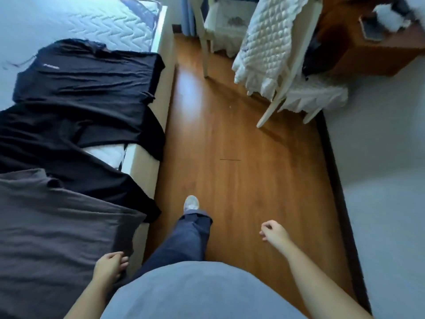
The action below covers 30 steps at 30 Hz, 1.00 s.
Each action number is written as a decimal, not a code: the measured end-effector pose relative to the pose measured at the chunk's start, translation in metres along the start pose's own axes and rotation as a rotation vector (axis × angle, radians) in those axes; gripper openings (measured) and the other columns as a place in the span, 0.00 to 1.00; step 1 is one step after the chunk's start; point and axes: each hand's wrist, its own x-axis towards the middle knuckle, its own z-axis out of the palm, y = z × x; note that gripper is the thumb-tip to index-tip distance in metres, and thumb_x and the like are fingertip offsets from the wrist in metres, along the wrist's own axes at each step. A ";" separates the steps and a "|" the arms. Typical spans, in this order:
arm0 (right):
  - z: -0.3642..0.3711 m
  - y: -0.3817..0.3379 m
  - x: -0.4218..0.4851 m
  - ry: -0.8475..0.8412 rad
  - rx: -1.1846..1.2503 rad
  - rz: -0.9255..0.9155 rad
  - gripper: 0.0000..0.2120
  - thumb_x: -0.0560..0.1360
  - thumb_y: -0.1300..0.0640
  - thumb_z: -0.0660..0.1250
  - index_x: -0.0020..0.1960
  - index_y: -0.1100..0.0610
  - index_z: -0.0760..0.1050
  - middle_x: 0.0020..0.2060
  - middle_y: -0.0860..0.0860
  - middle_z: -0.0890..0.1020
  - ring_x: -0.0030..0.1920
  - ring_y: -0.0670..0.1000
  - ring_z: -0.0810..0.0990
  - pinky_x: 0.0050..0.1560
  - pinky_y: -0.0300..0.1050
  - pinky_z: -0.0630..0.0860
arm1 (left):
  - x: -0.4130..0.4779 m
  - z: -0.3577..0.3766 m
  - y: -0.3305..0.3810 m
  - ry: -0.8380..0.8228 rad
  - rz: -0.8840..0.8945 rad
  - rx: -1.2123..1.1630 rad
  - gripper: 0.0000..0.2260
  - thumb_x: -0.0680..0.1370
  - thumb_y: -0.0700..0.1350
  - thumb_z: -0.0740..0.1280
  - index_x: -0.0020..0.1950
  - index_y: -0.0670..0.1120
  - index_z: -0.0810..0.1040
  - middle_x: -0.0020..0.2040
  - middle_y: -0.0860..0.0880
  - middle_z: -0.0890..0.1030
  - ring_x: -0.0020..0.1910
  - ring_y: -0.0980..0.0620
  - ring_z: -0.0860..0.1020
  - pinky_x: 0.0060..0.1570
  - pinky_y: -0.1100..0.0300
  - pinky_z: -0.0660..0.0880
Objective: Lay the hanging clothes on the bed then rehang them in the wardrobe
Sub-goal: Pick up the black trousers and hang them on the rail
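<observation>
While the grey garment (57, 226) is lying limp at nine o'clock, probably best pinched at its shoulders, the left hand (110, 265) and right hand (273, 233) are hanging loosely curled, empty.

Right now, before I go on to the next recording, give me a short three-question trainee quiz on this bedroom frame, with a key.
1. True or false: the right hand holds a garment.
2. Compared with the black shirts, the grey garment lies: A) nearer the person B) farther away C) hanging up.
3. Fill in: the laid-out clothes rest on the ___.

Key: 1 false, it is empty; 2 A; 3 bed.
</observation>
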 end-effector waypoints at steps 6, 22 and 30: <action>0.004 -0.138 0.078 -0.043 -0.095 -0.117 0.04 0.77 0.64 0.57 0.47 0.59 0.70 0.33 0.50 0.77 0.31 0.49 0.74 0.33 0.36 0.70 | 0.043 0.003 0.082 0.056 -0.119 -0.275 0.13 0.79 0.40 0.56 0.60 0.37 0.72 0.58 0.39 0.78 0.55 0.42 0.76 0.58 0.48 0.68; 0.057 -0.474 0.224 -0.299 -0.510 -0.369 0.06 0.74 0.61 0.59 0.42 0.52 0.72 0.44 0.55 0.81 0.47 0.58 0.79 0.52 0.50 0.75 | 0.112 0.015 0.353 0.172 0.000 -0.599 0.09 0.79 0.39 0.54 0.52 0.43 0.73 0.41 0.47 0.78 0.36 0.54 0.76 0.33 0.62 0.64; 0.077 -0.647 0.294 -0.350 -0.840 -0.415 0.04 0.76 0.65 0.56 0.49 0.63 0.69 0.32 0.56 0.76 0.28 0.53 0.72 0.28 0.41 0.70 | 0.099 0.023 0.370 0.472 -0.191 -0.829 0.10 0.79 0.38 0.55 0.53 0.41 0.74 0.46 0.42 0.78 0.38 0.50 0.75 0.34 0.60 0.66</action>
